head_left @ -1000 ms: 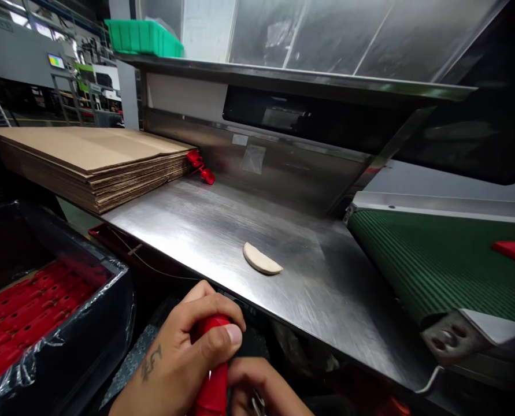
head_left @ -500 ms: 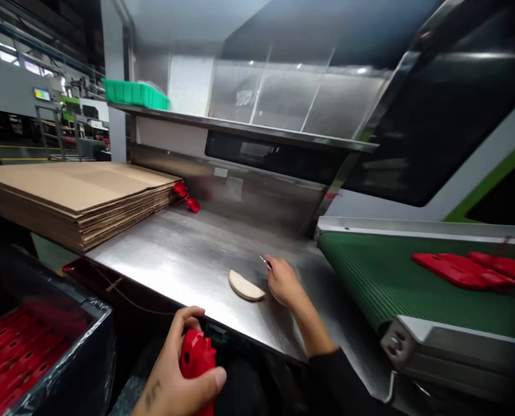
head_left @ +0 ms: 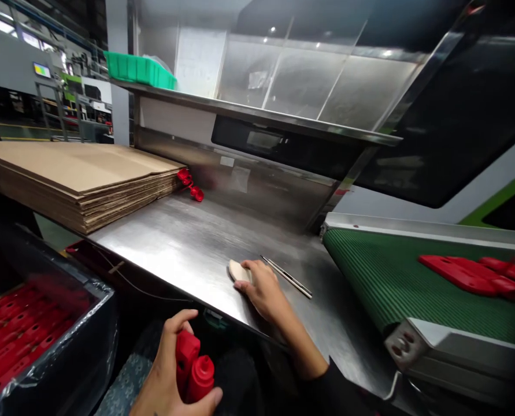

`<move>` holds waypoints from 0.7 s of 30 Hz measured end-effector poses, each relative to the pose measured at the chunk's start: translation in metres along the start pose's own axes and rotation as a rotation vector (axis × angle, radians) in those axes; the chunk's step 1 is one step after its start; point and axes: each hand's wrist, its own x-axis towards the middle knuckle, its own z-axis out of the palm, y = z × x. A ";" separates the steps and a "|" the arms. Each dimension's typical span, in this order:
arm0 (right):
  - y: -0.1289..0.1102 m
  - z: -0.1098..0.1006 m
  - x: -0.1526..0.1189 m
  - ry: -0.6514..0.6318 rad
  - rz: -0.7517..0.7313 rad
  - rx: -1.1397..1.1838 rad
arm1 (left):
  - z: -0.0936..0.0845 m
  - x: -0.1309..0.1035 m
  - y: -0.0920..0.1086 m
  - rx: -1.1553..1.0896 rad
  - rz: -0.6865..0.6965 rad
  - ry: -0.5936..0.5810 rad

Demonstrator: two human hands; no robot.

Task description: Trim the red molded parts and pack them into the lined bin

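Note:
My left hand (head_left: 170, 370), below the table's front edge, is closed around a red plastic part (head_left: 202, 375) with a round, stepped end facing up. On the metal table, my right hand (head_left: 261, 289) grips a cream half-round pad (head_left: 236, 270) between thumb and fingers; the hand covers much of the pad. Just beyond that hand lies a thin, pen-like tool (head_left: 289, 278) with a narrow pointed tip. Its exact kind is not clear.
Flat cardboard sheets (head_left: 79, 167) are stacked at the left, with small red pieces (head_left: 192, 186) beside them. A plastic-lined box (head_left: 96, 306) holds red parts at lower left. Right of the table, a green conveyor belt (head_left: 370, 260) carries red parts (head_left: 465, 274). A green bin (head_left: 140, 70) sits on the shelf.
My right hand has let go of the thin tool, which now lies on the table, and has taken hold of the pad. The red part has turned in my left hand.

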 end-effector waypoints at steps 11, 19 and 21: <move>-0.105 0.000 -0.069 0.023 -0.871 0.344 | -0.013 -0.005 0.012 -0.158 -0.050 0.036; -0.106 -0.018 -0.073 0.109 -0.798 0.205 | -0.027 -0.003 0.032 -0.199 0.011 -0.093; -0.107 -0.020 -0.075 0.110 -0.813 0.179 | -0.031 -0.005 0.035 -0.194 0.022 -0.118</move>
